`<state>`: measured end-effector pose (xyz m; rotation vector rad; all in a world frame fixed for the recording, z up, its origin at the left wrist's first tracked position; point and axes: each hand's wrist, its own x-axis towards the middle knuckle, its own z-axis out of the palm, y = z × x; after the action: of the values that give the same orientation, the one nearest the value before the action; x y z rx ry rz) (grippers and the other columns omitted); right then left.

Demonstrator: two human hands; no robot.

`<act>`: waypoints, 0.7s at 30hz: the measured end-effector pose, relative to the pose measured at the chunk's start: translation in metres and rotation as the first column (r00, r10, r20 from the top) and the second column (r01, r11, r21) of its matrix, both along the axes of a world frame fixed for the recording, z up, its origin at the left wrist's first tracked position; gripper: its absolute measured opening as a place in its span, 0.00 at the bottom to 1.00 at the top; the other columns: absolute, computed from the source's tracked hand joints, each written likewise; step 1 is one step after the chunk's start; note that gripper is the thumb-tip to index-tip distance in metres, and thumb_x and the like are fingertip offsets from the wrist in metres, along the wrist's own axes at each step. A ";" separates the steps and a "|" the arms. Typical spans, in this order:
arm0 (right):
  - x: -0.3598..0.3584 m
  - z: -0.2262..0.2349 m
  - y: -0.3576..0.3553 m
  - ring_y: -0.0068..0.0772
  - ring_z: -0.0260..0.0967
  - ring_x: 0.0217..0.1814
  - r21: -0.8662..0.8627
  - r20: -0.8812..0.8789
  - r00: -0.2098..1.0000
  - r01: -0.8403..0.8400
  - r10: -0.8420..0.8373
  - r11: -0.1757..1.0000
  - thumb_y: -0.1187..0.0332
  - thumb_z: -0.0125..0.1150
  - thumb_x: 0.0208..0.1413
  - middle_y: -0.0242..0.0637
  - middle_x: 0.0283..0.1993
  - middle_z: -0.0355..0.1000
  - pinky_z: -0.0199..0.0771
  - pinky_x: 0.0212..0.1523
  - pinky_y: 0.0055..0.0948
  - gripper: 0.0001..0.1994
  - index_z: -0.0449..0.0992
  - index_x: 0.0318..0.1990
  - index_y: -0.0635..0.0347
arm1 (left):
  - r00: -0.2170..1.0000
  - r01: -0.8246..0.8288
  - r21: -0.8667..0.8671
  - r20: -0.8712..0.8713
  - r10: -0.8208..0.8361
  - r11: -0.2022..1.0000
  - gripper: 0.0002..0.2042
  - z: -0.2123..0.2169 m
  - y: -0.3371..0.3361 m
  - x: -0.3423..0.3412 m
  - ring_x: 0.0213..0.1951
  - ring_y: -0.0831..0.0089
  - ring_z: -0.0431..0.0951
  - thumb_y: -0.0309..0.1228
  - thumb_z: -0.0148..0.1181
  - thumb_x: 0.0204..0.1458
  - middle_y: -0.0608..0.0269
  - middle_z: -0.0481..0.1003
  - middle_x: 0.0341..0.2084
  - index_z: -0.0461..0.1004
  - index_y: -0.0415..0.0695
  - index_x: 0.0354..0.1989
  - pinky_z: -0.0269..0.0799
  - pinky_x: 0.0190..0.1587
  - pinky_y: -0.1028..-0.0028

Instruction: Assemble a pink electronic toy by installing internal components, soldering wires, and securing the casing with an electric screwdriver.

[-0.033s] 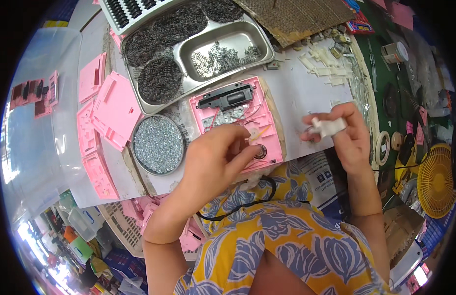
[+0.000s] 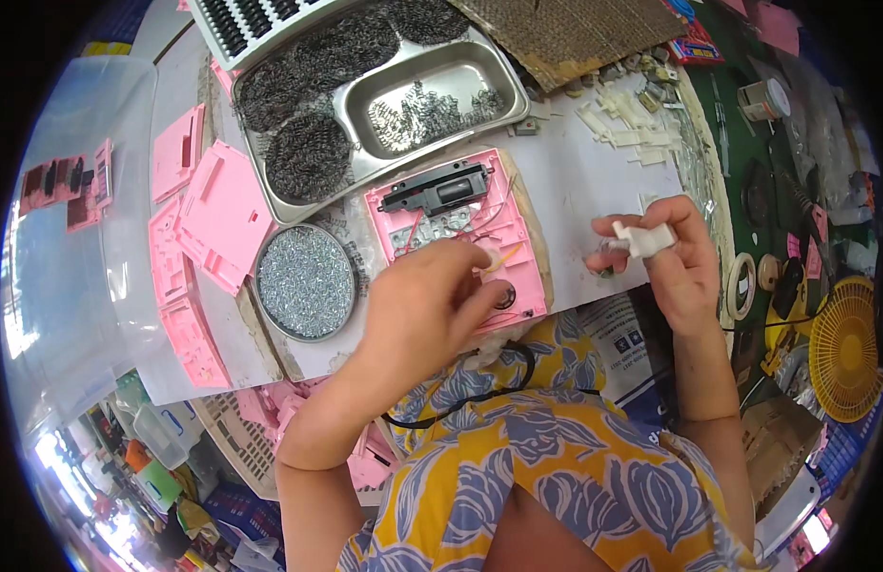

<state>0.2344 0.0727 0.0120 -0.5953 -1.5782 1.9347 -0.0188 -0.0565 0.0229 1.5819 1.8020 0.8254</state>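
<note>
A pink plastic housing (image 2: 523, 250) lies open before me, with a black motor-like unit (image 2: 451, 191), thin wires and a small dark round part (image 2: 505, 295) inside. My left hand (image 2: 432, 296) rests over its near left part, thumb and forefinger apart. The thumb tip lies by the round part, the forefinger by a short yellow strip (image 2: 505, 257); the other fingers are curled and partly hidden. To the right of the housing, my right hand (image 2: 684, 262) grips a small white plastic part (image 2: 645, 239) between thumb and fingers. Something small and shiny near its fingertips is too blurred to name.
Beyond the housing sits a metal tray (image 2: 365, 176) heaped with springs. A round dish of small screws (image 2: 306, 281) stands left, beside stacked pink panels (image 2: 222, 214). Loose white parts (image 2: 632, 119) lie at the far right, near corrugated cardboard (image 2: 575, 38). A yellow fan (image 2: 844, 348) stands at right.
The white plastic part in my right hand has shifted and turned very slightly. My left hand has stayed nearly still over the pink housing.
</note>
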 end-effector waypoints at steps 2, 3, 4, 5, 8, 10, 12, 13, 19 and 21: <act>0.004 0.004 0.002 0.40 0.80 0.50 -0.055 0.009 0.999 0.050 -0.050 0.997 0.57 0.57 0.68 0.60 0.59 0.74 0.72 0.47 0.26 0.18 0.63 0.54 0.60 | 0.967 0.027 0.049 -0.255 -0.014 0.998 0.08 -0.011 0.008 0.015 0.25 0.65 0.79 0.32 0.69 0.52 0.60 0.77 0.24 0.78 0.43 0.34 0.74 0.27 0.68; 0.006 0.004 0.002 0.39 0.80 0.51 -0.055 -0.004 0.999 0.043 -0.043 0.998 0.59 0.58 0.68 0.60 0.59 0.74 0.72 0.47 0.26 0.17 0.63 0.53 0.61 | 0.926 0.043 0.071 -0.378 -0.013 0.997 0.08 -0.015 0.010 0.020 0.25 0.62 0.79 0.32 0.69 0.51 0.60 0.77 0.24 0.78 0.43 0.32 0.74 0.27 0.66; 0.009 0.004 0.003 0.39 0.79 0.53 -0.050 -0.016 0.999 0.041 -0.042 0.998 0.60 0.59 0.68 0.59 0.58 0.74 0.72 0.47 0.26 0.17 0.64 0.53 0.61 | 0.912 0.043 0.014 -0.408 -0.033 0.999 0.08 -0.020 0.012 0.022 0.26 0.58 0.80 0.31 0.69 0.50 0.60 0.76 0.23 0.76 0.43 0.30 0.75 0.28 0.63; 0.010 0.005 0.004 0.39 0.78 0.54 -0.045 -0.029 0.999 0.037 -0.038 0.998 0.61 0.59 0.67 0.59 0.58 0.74 0.72 0.48 0.26 0.16 0.64 0.53 0.61 | 0.905 0.067 -0.001 -0.420 -0.061 0.998 0.07 -0.020 0.014 0.022 0.26 0.59 0.80 0.31 0.69 0.51 0.60 0.77 0.24 0.76 0.43 0.30 0.75 0.27 0.64; 0.001 0.000 0.009 0.34 0.74 0.54 0.076 -0.032 0.997 0.072 -0.070 0.995 0.68 0.65 0.61 0.49 0.54 0.75 0.71 0.47 0.27 0.15 0.71 0.51 0.63 | 0.935 0.096 0.009 -0.344 -0.087 0.995 0.06 -0.019 0.011 0.019 0.25 0.61 0.79 0.29 0.69 0.51 0.59 0.77 0.24 0.77 0.42 0.31 0.74 0.27 0.66; -0.003 -0.006 0.013 0.32 0.70 0.54 0.225 0.070 0.993 0.073 -0.091 0.972 0.72 0.69 0.56 0.43 0.50 0.75 0.70 0.48 0.29 0.14 0.76 0.48 0.63 | 0.991 0.060 0.097 -0.129 -0.047 0.993 0.05 -0.019 0.005 0.010 0.24 0.63 0.79 0.25 0.69 0.50 0.59 0.77 0.24 0.78 0.42 0.32 0.73 0.27 0.67; -0.014 -0.001 0.014 0.33 0.66 0.48 0.440 0.294 0.947 -0.014 -0.130 0.898 0.74 0.73 0.48 0.36 0.45 0.74 0.69 0.48 0.33 0.13 0.83 0.44 0.59 | 0.998 0.047 0.186 -0.050 -0.038 0.981 0.07 -0.020 -0.010 0.004 0.25 0.62 0.77 0.23 0.69 0.48 0.59 0.75 0.23 0.78 0.41 0.34 0.71 0.26 0.67; -0.021 -0.004 0.011 0.35 0.66 0.48 0.497 0.301 0.947 -0.055 -0.113 0.866 0.74 0.73 0.48 0.36 0.45 0.74 0.69 0.49 0.34 0.13 0.83 0.44 0.58 | 0.999 0.039 0.227 -0.008 -0.038 0.973 0.07 -0.022 -0.019 0.002 0.25 0.61 0.77 0.22 0.69 0.47 0.60 0.75 0.22 0.78 0.41 0.34 0.71 0.25 0.66; -0.050 -0.015 0.011 0.41 0.67 0.47 0.759 0.359 0.929 -0.238 -0.084 0.607 0.73 0.73 0.43 0.34 0.43 0.74 0.72 0.47 0.36 0.15 0.83 0.42 0.55 | 0.998 0.049 0.377 -0.049 -0.033 0.925 0.13 -0.042 -0.041 0.000 0.34 0.63 0.79 0.17 0.72 0.43 0.54 0.77 0.36 0.80 0.40 0.38 0.75 0.33 0.71; -0.057 -0.012 0.012 0.41 0.67 0.47 0.832 0.350 0.933 -0.272 -0.078 0.483 0.72 0.73 0.42 0.34 0.43 0.74 0.72 0.46 0.35 0.16 0.82 0.42 0.56 | 1.000 0.016 0.397 -0.026 -0.006 0.917 0.13 -0.045 -0.039 0.003 0.34 0.63 0.80 0.17 0.72 0.43 0.54 0.77 0.37 0.80 0.40 0.38 0.76 0.34 0.71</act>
<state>0.1771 0.0847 -0.0005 -0.3779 -2.5729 0.8065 -0.0158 -0.0951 -0.0223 1.8558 1.7132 1.2337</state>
